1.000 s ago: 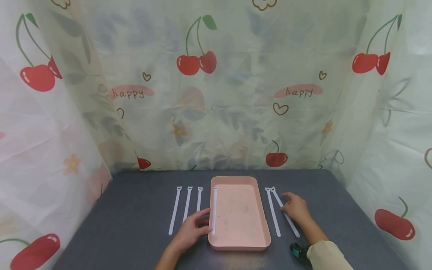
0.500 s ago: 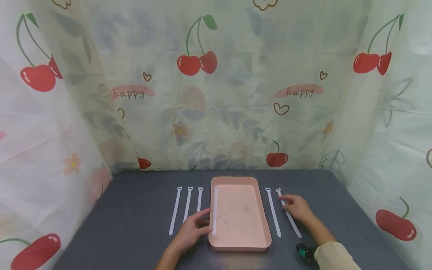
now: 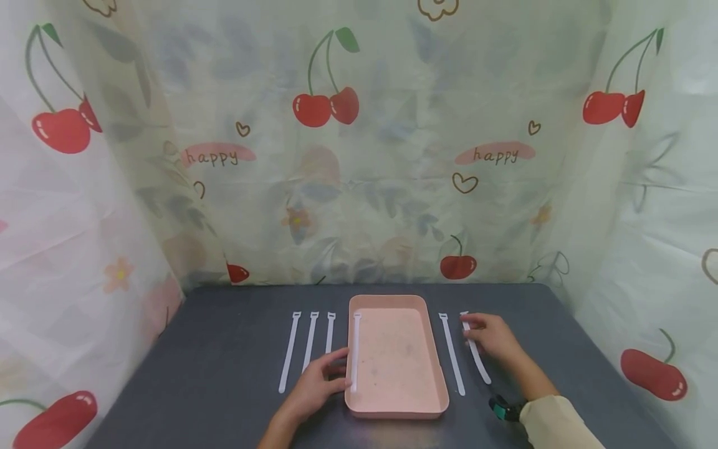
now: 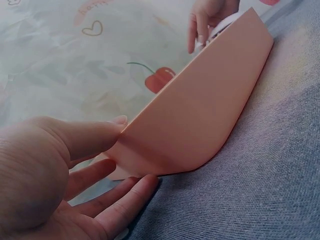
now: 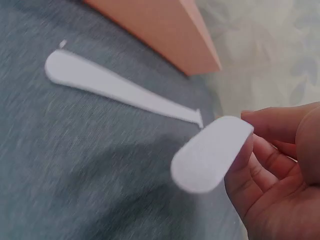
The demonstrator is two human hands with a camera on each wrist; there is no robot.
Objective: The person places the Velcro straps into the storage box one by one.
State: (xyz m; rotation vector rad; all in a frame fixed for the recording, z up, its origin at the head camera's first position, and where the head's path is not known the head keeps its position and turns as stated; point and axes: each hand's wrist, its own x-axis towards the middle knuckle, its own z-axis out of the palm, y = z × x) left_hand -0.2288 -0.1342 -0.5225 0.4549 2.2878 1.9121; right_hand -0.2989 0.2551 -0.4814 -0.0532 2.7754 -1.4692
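A pink tray has one white strap lying along its left side. My left hand touches the tray's left wall; in the left wrist view the thumb of that hand rests at the rim and the fingertips at the base. Right of the tray, my right hand pinches a white strap near its head end. The right wrist view shows this strap's rounded end raised toward the camera beside the hand. Another strap lies between that hand and the tray.
Three white straps lie left of the tray, among them the leftmost; the left hand partly covers the others. A dark wristband device is at the right wrist. A patterned curtain stands behind the dark table.
The right hand has moved one strap rightward, away from its neighbour, and now pinches it with its lower end lifted. The left hand and tray look unmoved.
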